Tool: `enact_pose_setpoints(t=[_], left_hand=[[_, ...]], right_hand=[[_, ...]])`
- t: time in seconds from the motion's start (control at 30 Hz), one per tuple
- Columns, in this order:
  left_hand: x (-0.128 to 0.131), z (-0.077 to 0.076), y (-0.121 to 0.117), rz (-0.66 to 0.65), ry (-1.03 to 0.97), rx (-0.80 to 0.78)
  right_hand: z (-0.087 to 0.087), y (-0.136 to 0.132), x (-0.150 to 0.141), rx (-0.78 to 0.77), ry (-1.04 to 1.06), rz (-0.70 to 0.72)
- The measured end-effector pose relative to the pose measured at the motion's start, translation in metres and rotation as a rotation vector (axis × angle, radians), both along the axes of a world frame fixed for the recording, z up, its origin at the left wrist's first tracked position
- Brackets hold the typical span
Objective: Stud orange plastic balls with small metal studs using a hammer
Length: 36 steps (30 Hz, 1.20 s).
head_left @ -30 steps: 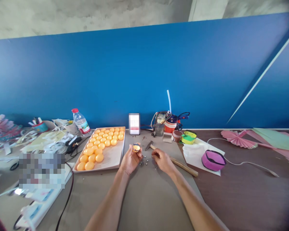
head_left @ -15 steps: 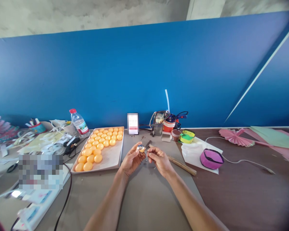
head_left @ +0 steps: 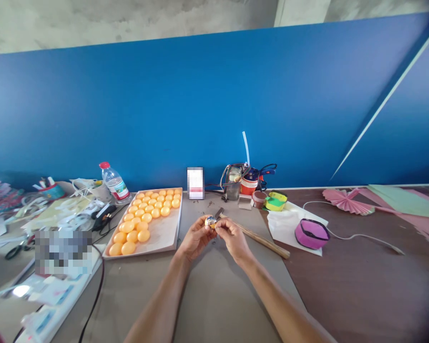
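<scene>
Held in the fingers of my left hand [head_left: 196, 238] is a small shiny ball [head_left: 210, 221], silvery on top and orange lower down. My right hand [head_left: 233, 240] pinches with thumb and forefinger against the right side of this ball. Anything between those fingertips is too small to make out. Just behind my hands lies a hammer [head_left: 268, 244], its wooden handle slanting to the right and its metal head partly hidden. To the left, a shallow white tray [head_left: 160, 243] carries several orange balls [head_left: 143, 235] in rows.
A phone-like screen [head_left: 195, 183] stands at the back, beside a glass jar [head_left: 233, 188] and a red cup [head_left: 249, 186]. Right of the hammer sit a green-yellow lantern [head_left: 276, 202] and a purple lantern [head_left: 311, 233]. A bottle [head_left: 116, 183], cables and a power strip [head_left: 57, 302] crowd the left.
My right hand has moved left, and its fingertips have come from beside the ball to meet it. My left hand still holds the ball. The view has shifted slightly.
</scene>
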<state>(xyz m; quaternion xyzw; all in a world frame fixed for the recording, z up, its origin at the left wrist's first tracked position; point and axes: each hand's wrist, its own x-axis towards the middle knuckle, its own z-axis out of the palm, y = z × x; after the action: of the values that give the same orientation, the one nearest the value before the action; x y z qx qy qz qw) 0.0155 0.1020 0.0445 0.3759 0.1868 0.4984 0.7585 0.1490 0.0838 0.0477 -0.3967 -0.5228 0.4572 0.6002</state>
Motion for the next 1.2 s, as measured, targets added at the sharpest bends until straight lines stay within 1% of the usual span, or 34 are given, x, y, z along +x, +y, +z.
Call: enact_pose_setpoints(t=[0.37,0.53,0.73,1.03,1.2], left_hand=[[0.0028,0.0001,-0.0004,0.038,0.071,0.033],[0.0039,-0.0006,0.0,0.05,0.072,0.047],[0.0048,0.0005,-0.0008,0.073,0.093,0.05],[0.006,-0.0004,-0.0024,0.091,0.12,0.116],[0.0077,-0.0002,-0.0023,0.109,0.132,0.123]], right_hand=[[0.0,-0.0015,-0.0021,-0.032,0.013,-0.02],[-0.0016,-0.0012,-0.002,-0.056,0.012,-0.028],[-0.002,-0.0028,-0.0031,-0.046,-0.02,-0.037],[-0.0051,-0.0012,-0.0036,-0.101,-0.037,-0.032],[-0.0056,-0.0012,-0.004,-0.129,-0.022,-0.035]])
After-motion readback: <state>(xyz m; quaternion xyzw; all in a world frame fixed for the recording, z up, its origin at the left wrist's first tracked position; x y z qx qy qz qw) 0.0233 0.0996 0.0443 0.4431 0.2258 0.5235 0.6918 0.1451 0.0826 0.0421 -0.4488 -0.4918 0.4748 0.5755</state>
